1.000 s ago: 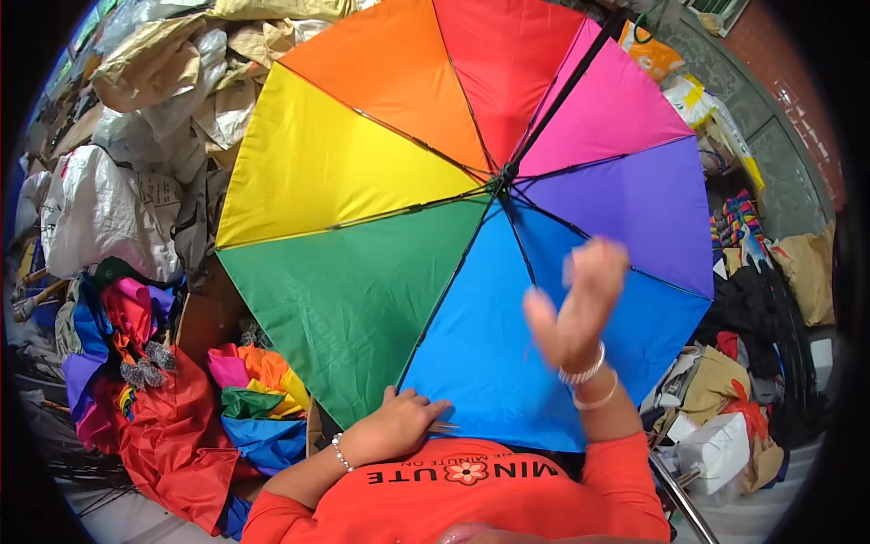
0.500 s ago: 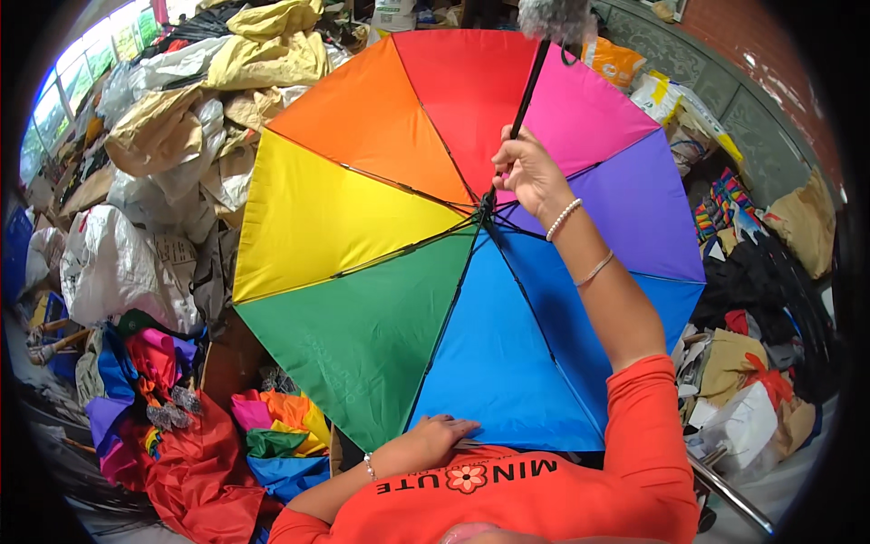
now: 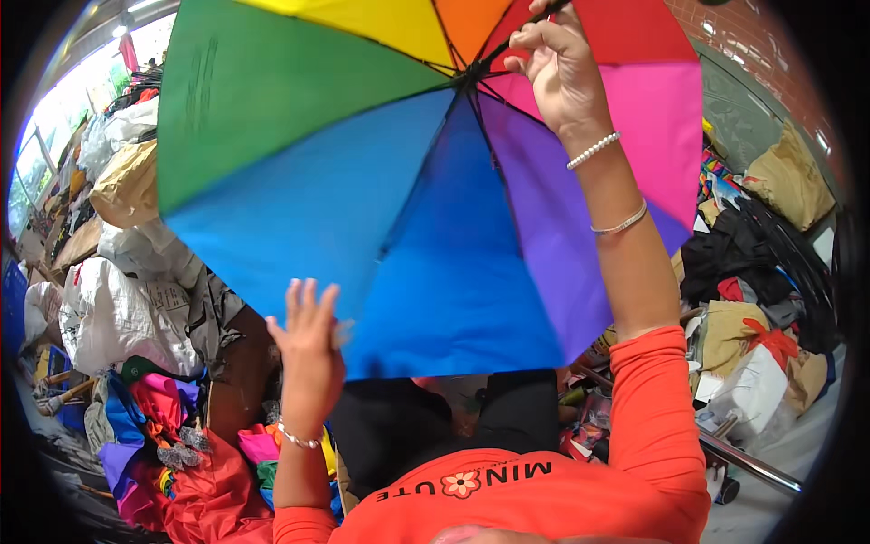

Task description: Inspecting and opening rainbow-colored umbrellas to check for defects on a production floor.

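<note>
An opened rainbow umbrella (image 3: 453, 308) fills the upper middle, its inner side with the dark ribs facing me. The ribs meet at a black hub (image 3: 469, 77). My right hand (image 3: 562, 82) is raised near the top edge, its fingers closed round the black shaft; the handle end lies out of view. Below and left, my left hand (image 3: 310, 349) has its fingers spread, by the lower edge of the blue panels. It holds nothing; whether its fingertips touch the cloth I cannot tell.
Heaped sacks and bags (image 3: 127, 308) rise on the left. Folded multicoloured cloth and a red cloth (image 3: 213, 490) lie at the lower left. Black cloth (image 3: 752, 263), brown paper and a white bag (image 3: 752, 408) pile up on the right, near a metal bar (image 3: 752, 461).
The umbrella has turned clockwise and shifted up and left, its top now cut off by the frame. My right hand rose with it; my left hand moved left and up, off the blue panel.
</note>
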Motion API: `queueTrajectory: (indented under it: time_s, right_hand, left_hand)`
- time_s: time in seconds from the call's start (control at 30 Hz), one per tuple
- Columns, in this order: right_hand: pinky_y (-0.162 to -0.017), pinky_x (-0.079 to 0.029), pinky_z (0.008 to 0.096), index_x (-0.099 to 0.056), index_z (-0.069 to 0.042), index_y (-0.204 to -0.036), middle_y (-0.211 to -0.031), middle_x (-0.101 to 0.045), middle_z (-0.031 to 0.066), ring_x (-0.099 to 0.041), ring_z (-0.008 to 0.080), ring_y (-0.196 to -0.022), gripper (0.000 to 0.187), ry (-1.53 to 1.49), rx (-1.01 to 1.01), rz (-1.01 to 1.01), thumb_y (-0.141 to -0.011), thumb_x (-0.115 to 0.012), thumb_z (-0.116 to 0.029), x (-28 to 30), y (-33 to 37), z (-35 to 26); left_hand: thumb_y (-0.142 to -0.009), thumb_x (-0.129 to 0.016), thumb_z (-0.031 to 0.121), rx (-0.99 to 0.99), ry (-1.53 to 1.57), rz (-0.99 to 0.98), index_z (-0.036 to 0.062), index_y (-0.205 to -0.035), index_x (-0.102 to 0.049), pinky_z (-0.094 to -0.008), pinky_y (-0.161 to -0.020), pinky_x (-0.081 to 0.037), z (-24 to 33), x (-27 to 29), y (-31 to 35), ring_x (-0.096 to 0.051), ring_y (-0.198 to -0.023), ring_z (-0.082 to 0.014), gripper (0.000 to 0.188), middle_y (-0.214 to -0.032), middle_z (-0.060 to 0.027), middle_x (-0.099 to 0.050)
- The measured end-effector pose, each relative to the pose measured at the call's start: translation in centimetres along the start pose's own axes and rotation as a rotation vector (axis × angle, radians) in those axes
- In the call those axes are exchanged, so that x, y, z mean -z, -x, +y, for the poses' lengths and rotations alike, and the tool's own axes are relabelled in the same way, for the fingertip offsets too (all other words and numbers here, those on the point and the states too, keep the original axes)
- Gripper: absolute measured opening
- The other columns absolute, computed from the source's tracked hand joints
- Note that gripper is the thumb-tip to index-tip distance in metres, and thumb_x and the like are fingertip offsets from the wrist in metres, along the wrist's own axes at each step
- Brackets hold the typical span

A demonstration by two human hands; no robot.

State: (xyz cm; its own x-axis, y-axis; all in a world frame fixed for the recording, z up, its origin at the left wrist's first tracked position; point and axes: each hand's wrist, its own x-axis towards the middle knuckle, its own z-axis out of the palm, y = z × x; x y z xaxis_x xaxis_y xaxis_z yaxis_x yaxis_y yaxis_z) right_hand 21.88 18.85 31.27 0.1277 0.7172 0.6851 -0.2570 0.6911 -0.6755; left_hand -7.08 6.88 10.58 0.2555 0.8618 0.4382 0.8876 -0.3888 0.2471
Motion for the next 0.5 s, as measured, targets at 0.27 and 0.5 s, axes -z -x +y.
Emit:
queueTrajectory:
  time_s: [0.27, 0.5]
  right_hand:
    - [-0.058, -0.035, 0.0215, -0.043, -0.015, -0.104, -0.085, -0.047, -0.0003, -0.045, 0.0088, -0.066, 0.034, 0.099, -0.049, 0.123, -0.073, -0.047, -0.002, -1.5, -0.1, -0.3]
    - [-0.055, -0.033, 0.0213, -0.041, -0.015, -0.103, -0.086, -0.044, 0.0013, -0.041, 0.0092, -0.065, 0.034, 0.149, -0.122, 0.157, -0.071, -0.046, -0.002, -2.0, 0.6, 0.4]
  left_hand:
    - [-0.079, -0.056, 0.007, -0.337, 0.187, -0.473, 0.0141, -0.127, -0.045, -0.0676, -0.095, -0.023, 5.0, -3.0, 3.7, -0.026, -0.134, -0.0333, 0.049, -0.139, -0.0092, -0.036]
    - [-0.085, -0.051, 0.014, -0.118, -0.073, -0.506, 0.0091, -0.125, -0.045, -0.0704, -0.091, -0.026, -0.9, -3.9, 2.1, -0.034, -0.127, -0.0372, 0.041, -0.132, -0.0168, -0.04]
